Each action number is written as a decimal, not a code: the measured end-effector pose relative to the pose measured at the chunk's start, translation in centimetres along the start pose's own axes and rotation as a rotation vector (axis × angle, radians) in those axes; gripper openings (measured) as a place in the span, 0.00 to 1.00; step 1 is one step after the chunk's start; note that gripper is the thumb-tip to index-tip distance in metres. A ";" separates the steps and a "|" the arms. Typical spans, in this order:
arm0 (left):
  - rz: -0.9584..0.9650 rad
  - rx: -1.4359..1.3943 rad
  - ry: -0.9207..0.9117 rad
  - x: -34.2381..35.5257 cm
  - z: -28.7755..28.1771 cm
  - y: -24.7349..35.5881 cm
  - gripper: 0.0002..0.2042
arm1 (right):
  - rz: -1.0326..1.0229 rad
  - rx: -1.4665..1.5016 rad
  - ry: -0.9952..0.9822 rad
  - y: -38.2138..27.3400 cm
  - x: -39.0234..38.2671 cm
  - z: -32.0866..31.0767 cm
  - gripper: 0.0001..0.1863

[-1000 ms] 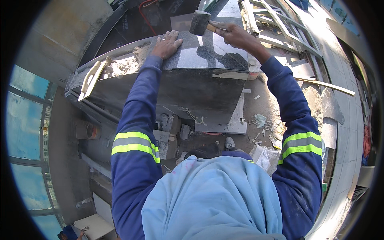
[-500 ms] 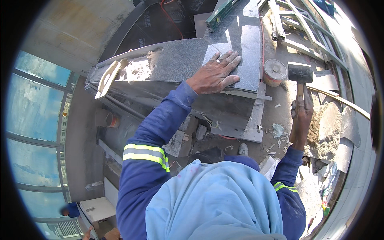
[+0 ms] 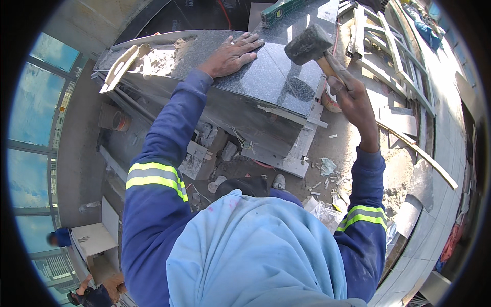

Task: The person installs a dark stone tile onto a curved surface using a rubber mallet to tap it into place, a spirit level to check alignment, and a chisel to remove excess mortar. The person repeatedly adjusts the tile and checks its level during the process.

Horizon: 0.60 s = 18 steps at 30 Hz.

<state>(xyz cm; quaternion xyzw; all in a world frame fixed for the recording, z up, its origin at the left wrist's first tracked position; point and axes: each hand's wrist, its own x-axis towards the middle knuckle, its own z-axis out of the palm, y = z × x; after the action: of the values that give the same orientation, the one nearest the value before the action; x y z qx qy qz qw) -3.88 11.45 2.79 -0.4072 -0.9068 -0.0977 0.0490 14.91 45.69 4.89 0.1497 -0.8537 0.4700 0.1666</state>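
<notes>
My left hand [image 3: 232,53] lies open on the speckled grey stone slab [image 3: 284,82], fingers spread, along the top of a dark stone-clad counter. My right hand [image 3: 350,89] is closed on the wooden handle of a black-headed rubber mallet [image 3: 308,43], which is held raised above the slab's right part and casts a shadow on it. A white-handled trowel [image 3: 118,66] rests at the counter's left end beside a patch of pale mortar [image 3: 158,61]. A green spirit level [image 3: 276,13] lies at the far side of the slab.
White frames and strips [image 3: 388,46] lie along the right, with a long strip [image 3: 419,151], rubble [image 3: 399,181] and a bucket [image 3: 331,102] partly behind my right hand. An orange bucket [image 3: 120,122] stands at left. Two other people [image 3: 61,238] [image 3: 89,295] are at lower left; scraps litter the floor.
Since half a second ago, the mallet has swung up and leftward from beside the counter to over the slab. My left hand has shifted leftward and away from me, and the view has shifted.
</notes>
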 end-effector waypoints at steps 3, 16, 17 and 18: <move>0.007 -0.008 0.016 -0.1 0.2 -0.2 0.28 | -0.076 -0.084 -0.118 -2.3 3.8 1.1 0.27; 0.025 0.060 -0.021 -0.3 0.1 -0.3 0.28 | -0.097 -0.311 -0.267 -0.9 6.4 3.2 0.22; 0.026 0.074 -0.021 -0.2 0.2 -0.5 0.28 | -0.090 -0.350 -0.310 -0.3 6.5 3.4 0.22; 0.027 0.085 -0.024 -0.2 0.5 -0.6 0.28 | -0.078 -0.349 -0.304 -0.5 6.6 3.7 0.22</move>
<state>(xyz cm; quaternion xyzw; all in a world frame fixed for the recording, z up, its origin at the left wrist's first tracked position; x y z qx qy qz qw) -4.21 10.96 2.16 -0.4180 -0.9051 -0.0535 0.0565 8.64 41.64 6.27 0.2207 -0.9308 0.2807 0.0777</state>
